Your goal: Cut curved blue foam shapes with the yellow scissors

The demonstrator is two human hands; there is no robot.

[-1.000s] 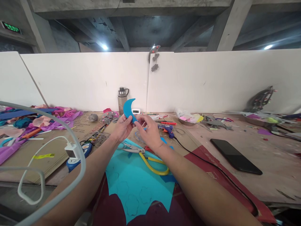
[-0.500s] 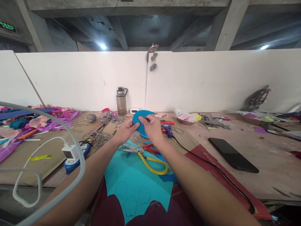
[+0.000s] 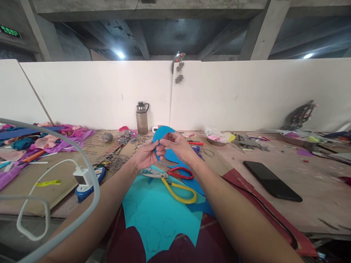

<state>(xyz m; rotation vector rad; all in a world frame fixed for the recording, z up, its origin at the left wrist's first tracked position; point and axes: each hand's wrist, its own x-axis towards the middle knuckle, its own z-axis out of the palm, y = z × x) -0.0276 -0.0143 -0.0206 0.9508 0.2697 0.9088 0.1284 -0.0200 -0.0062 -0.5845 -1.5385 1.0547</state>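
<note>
A rounded blue felt-like piece (image 3: pixel 163 131) is held up between both hands above the table. My left hand (image 3: pixel 146 154) pinches its lower left edge. My right hand (image 3: pixel 179 145) grips it from the right, fingers curled in front of its lower part. Beneath the hands lie scissors (image 3: pixel 179 182) with one red and one yellow handle, blades pointing left. They rest on a turquoise sheet (image 3: pixel 161 215) with drawn flower outlines and a scalloped front edge. More blue material (image 3: pixel 189 179) lies beside and under the scissors.
A bottle (image 3: pixel 142 120) stands against the white partition. At left are a charger (image 3: pixel 83 178) with cable, a blue tape measure (image 3: pixel 100 175) and colourful scraps (image 3: pixel 49 140). A phone (image 3: pixel 271 180) lies at right. A black cord (image 3: pixel 255 197) crosses red card.
The blue piece has tilted and turned in my hands, so less of its face shows. My right hand has shifted slightly right and rotated, uncovering the red scissor handle.
</note>
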